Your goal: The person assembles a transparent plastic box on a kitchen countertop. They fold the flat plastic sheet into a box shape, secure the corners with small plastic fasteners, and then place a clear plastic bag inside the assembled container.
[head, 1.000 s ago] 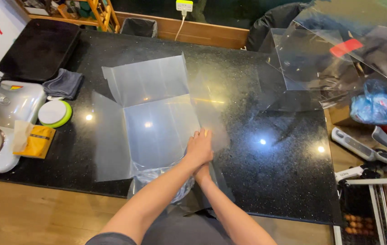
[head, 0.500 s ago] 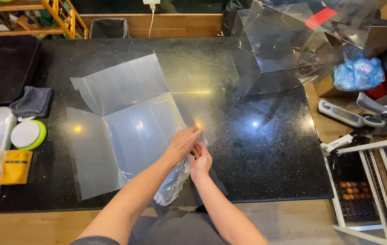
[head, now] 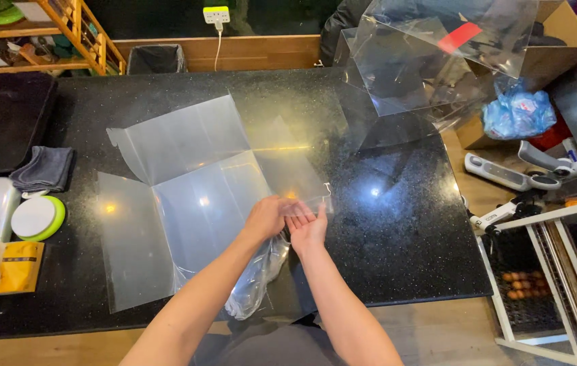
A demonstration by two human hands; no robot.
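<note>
My left hand and right hand pinch the thin film (peeling) at the plastic sheet's right edge, sheet spreading leftward.

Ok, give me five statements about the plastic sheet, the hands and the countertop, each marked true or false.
1. Both hands, left hand and right hand, meet at the clear plastic sheet. True.
2. The sheet lies on a white countertop. False: the countertop is black.
3. A grey cloth lies left of the sheet. True.
4. The round white lid with a green rim sits on the sheet. False: it is beside it, on the left.
5. A blue bag lies at the right. True.
</note>
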